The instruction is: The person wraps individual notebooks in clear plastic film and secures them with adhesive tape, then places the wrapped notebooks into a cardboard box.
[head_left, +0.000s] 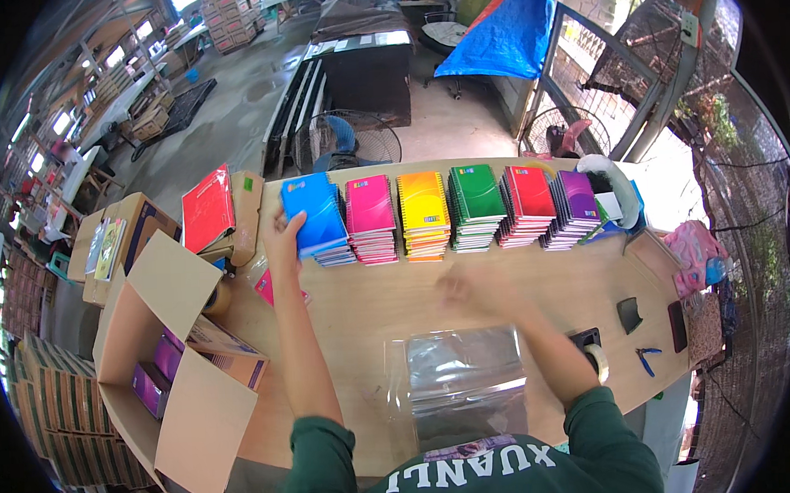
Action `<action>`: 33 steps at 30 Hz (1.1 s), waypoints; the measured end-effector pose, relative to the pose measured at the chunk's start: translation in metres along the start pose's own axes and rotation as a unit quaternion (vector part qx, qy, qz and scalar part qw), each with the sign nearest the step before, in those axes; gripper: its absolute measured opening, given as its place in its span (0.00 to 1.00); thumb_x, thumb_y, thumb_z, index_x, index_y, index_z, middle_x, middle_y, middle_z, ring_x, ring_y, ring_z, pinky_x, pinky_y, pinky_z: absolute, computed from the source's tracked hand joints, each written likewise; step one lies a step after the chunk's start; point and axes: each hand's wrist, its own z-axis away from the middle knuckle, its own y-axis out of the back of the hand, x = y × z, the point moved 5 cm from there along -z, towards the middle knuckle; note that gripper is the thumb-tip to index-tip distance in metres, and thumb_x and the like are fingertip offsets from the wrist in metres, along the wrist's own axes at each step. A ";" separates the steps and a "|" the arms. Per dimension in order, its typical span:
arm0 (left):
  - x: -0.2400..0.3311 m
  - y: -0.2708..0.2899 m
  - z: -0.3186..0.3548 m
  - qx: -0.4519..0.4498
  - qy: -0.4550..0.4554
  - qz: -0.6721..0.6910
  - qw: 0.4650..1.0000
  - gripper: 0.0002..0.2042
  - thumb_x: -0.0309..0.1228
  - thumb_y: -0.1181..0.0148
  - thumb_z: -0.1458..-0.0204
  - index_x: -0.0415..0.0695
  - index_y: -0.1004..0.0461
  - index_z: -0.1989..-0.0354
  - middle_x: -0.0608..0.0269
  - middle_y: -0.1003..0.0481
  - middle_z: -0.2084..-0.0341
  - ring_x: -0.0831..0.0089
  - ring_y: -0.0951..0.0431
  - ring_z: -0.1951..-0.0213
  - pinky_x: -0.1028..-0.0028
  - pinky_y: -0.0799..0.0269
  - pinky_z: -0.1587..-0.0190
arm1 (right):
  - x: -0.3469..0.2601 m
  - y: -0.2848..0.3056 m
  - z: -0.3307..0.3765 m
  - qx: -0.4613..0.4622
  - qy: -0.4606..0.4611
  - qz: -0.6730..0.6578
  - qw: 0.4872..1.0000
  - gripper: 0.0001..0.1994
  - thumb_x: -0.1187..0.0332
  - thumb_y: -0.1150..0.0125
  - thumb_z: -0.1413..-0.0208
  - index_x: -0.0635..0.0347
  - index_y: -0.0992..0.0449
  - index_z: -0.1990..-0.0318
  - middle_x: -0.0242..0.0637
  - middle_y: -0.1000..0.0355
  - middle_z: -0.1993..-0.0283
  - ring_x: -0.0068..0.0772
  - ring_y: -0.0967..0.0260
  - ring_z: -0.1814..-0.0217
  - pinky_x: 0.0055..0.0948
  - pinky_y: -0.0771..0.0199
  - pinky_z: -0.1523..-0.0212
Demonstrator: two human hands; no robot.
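Observation:
Six stacks of spiral notebooks stand in a row across the far side of the wooden table. My left hand (286, 236) grips the left edge of a blue notebook (312, 210) on top of the leftmost stack, thumb over its cover. To the right follow the pink notebooks (369, 203), yellow notebooks (423, 201), green notebooks (476, 194), red notebooks (528, 194) and purple notebooks (576, 196). My right hand (467, 289) is over the table in front of the yellow and green stacks, smeared by motion. Clear plastic bags (465, 376) lie close to my body.
At the left is an open cardboard box (121, 333) with purple items inside. A red notebook (208, 211) lies beyond it. Tape (597, 361), blue-handled pliers (648, 361) and a dark phone-like object (677, 326) lie at the right. Fans (346, 138) stand behind the table.

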 end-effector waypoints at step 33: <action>-0.065 -0.183 0.245 -0.139 0.239 0.557 0.783 0.24 0.32 0.50 0.36 0.49 0.45 0.32 0.56 0.32 0.41 0.58 0.25 0.45 0.56 0.26 0.42 | -0.083 -0.007 0.038 0.029 -0.025 0.375 0.926 0.30 0.71 0.45 0.45 0.68 0.40 0.33 0.47 0.23 0.53 0.49 0.22 0.57 0.46 0.24 0.56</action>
